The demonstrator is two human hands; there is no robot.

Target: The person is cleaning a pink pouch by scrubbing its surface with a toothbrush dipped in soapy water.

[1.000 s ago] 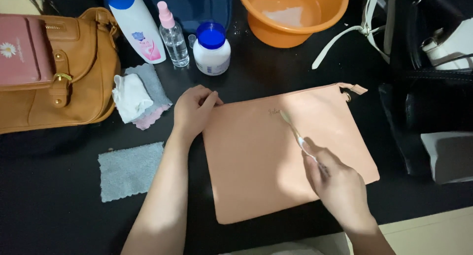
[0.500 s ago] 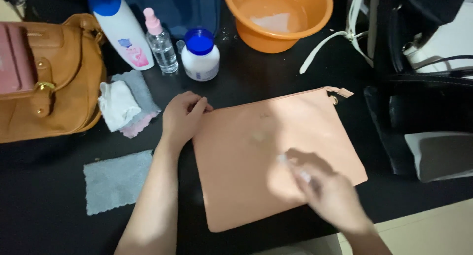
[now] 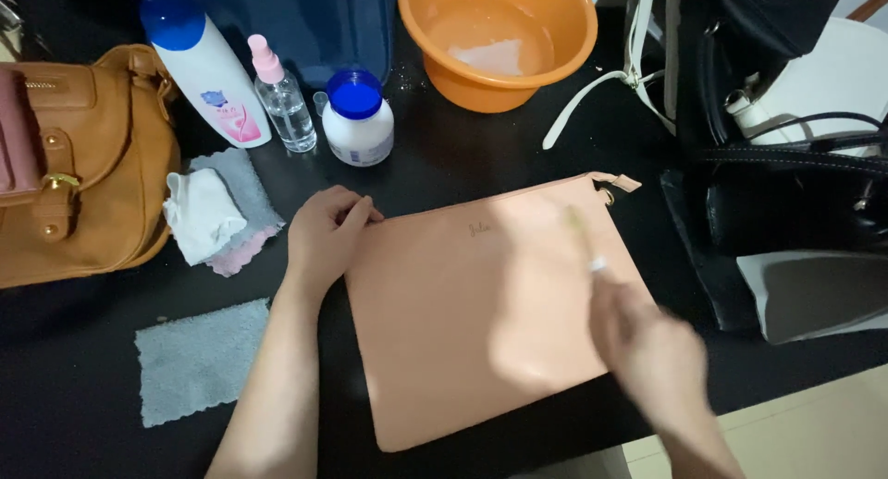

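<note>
Peach-pink flat leather pouch [image 3: 481, 322], rectangular and lying flat on the black tabletop [image 3: 74, 350], occupies the centre of the view, its long upper edge running from the left hand to a small tab at its top right corner.

From left to right: a tan leather handbag [image 3: 92, 174] with brass fittings stands at the far left. Just right of it, a crumpled white cloth [image 3: 202, 215] rests on a grey-and-pink cloth [image 3: 242, 211]. Nearer the viewer, a flat grey cloth square [image 3: 199, 359] lies apart from both. Behind these stand a tall white bottle with a blue cap [image 3: 205, 67], a small clear spray bottle with a pink top [image 3: 282, 100] and a squat white jar with a blue lid [image 3: 357, 118], set close in a row.

The left hand [image 3: 324, 234] presses loosely curled fingers on the pouch's upper left corner, holding nothing. An orange plastic basin [image 3: 499, 40] sits behind the pouch.

The right hand [image 3: 647, 345], motion-blurred, is clenched around the handle of a slim pale brush [image 3: 583, 234], whose head lies over the pouch's upper right area; contact cannot be told. Black bags [image 3: 786, 192] with a white strap fill the far right.
</note>
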